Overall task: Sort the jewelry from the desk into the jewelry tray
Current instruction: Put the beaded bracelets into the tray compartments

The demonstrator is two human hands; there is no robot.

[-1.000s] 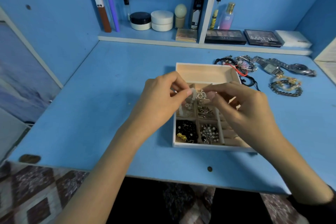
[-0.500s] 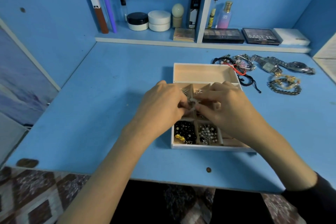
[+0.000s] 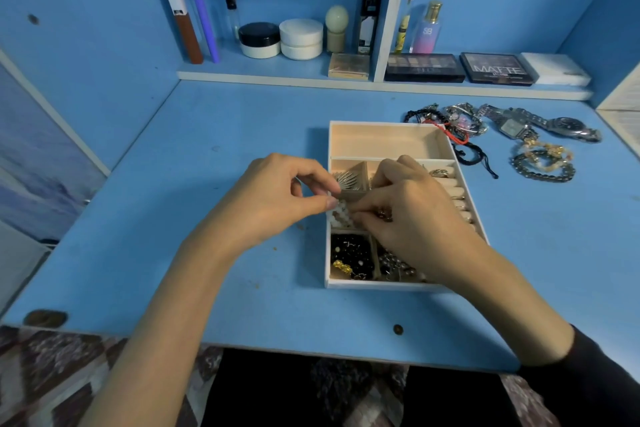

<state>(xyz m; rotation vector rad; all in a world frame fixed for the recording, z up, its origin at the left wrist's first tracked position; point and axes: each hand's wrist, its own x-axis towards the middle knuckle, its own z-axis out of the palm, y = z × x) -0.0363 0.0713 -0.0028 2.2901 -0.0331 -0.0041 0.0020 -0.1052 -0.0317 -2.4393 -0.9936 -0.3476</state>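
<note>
Now both hands meet over the jewelry tray [image 3: 381, 284], which stands on the blue desk [image 3: 173, 218] a little right of the middle. The left hand [image 3: 277, 198] has its fingers curled, with thumb and forefinger brought together at the tray's left wall, just beside the white beads [image 3: 337, 216] in a middle compartment. The right hand [image 3: 412, 215] covers the centre of the tray, fingers bent down, and its fingertips reach the same white beads. Whether either hand really grips something, I cannot tell, because the fingers hide it.

Behind the beads, a silver fan-shaped piece [image 3: 349, 178] lies in a small compartment. The front left compartment holds black beads [image 3: 349, 250] with a gold piece among them, and the next one holds grey metal pieces [image 3: 394, 265]. A ring [image 3: 438, 173] sits on the rolls at the right side.

Still outside the tray, on the desk at its right, lie several bracelets [image 3: 542, 166] and two watches [image 3: 512, 126]. Cosmetics stand on the shelf [image 3: 277, 74] behind.
</note>
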